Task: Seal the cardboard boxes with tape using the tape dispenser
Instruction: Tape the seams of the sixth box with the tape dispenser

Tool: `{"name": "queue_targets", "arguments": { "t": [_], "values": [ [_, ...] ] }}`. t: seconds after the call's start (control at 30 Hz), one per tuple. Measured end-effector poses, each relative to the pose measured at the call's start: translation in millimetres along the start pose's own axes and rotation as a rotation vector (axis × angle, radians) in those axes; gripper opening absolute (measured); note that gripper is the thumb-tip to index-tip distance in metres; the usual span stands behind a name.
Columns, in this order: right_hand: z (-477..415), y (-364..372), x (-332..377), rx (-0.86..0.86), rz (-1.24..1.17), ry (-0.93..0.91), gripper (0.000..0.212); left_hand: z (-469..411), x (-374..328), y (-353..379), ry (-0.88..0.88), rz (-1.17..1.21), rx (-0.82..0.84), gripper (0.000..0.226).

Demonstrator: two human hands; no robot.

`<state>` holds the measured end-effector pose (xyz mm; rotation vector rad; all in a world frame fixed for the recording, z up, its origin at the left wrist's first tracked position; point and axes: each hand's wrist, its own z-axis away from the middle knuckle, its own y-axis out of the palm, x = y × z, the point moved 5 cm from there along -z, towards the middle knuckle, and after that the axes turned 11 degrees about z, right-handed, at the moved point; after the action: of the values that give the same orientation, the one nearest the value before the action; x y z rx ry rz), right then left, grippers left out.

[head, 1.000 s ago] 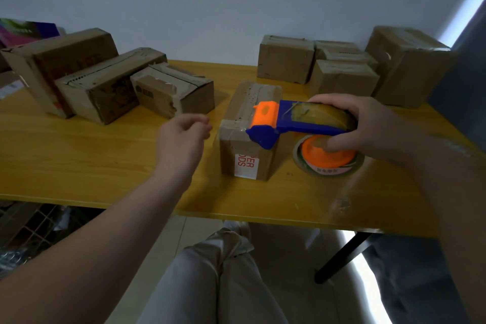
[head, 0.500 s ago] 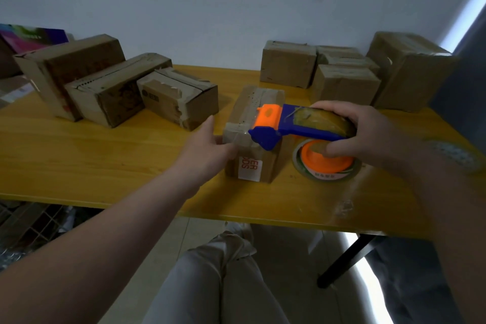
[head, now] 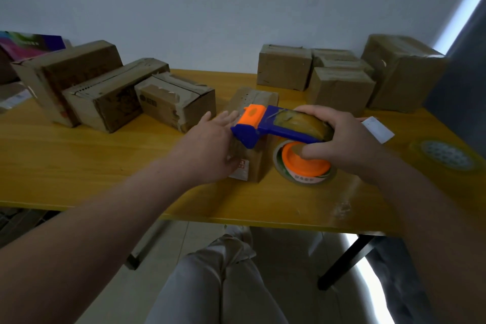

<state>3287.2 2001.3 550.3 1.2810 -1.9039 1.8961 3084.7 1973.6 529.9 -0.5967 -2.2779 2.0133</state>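
While the left hand lays straight, released fingers flat against the left face of the centre box, apparently to brace it against sliding, the right hand keeps its fingers clenched around the tape dispenser, thumb on the orange hub. The dispenser head sits over the box's near top edge, probably to start a strip along the lid seam. Contact there cannot be confirmed. The box stands on the worktop. More cartons lie left of it and behind-right of it. Hidden: the box's label, partly under the palm; the tape's free end; the seam's state in dim light.
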Motion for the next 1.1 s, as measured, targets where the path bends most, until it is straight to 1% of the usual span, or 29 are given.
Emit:
{"name": "queue_targets", "arguments": {
  "t": [0.17, 0.3, 0.4, 0.47, 0.53, 0.6, 0.77, 0.87, 0.93, 1.1],
  "values": [
    [0.4, -0.4, -1.5, 0.009, 0.000, 0.004, 0.069, 3.7, -1.2, -5.6, 0.076, 0.097, -0.028, 0.074],
    [-1.4, -11.3, 1.4, 0.063, 0.061, -0.023, 0.071, 3.8, 1.3, -3.8, 0.082, 0.073, -0.007, 0.084],
    [0.3, -21.5, 0.7, 0.092, 0.133, -0.029, 0.071, 1.9, 4.3, -3.0, 0.098, 0.055, 0.006, 0.085],
    [6.4, -36.1, -5.0, 0.093, 0.170, 0.001, 0.069, 1.1, 7.4, -2.1, 0.095, 0.036, 0.007, 0.086],
    [14.7, -48.9, -13.7, 0.118, 0.178, 0.068, 0.069, 0.2, 7.3, -0.6, 0.104, 0.016, 0.006, 0.087],
    [20.3, -49.4, -19.0, 0.144, 0.195, 0.085, 0.070, -0.5, 6.9, -0.4, 0.101, 0.010, 0.010, 0.088],
    [19.8, -34.6, -24.0, 0.109, 0.190, 0.054, 0.069, -3.0, 2.3, -1.0, 0.086, -0.038, 0.081, 0.087],
    [20.9, -29.3, -27.7, 0.042, 0.211, 0.049, 0.069, -6.2, -7.0, 2.3, 0.109, -0.071, 0.067, 0.090],
    [21.2, -24.3, -26.6, -0.002, 0.199, 0.023, 0.069, -7.9, -13.3, 6.2, 0.138, -0.035, 0.068, 0.094],
    [20.6, -11.4, -32.6, -0.004, 0.090, 0.026, 0.069, -9.5, -15.5, 5.7, 0.156, 0.071, 0.088, 0.095]
  ]
}}
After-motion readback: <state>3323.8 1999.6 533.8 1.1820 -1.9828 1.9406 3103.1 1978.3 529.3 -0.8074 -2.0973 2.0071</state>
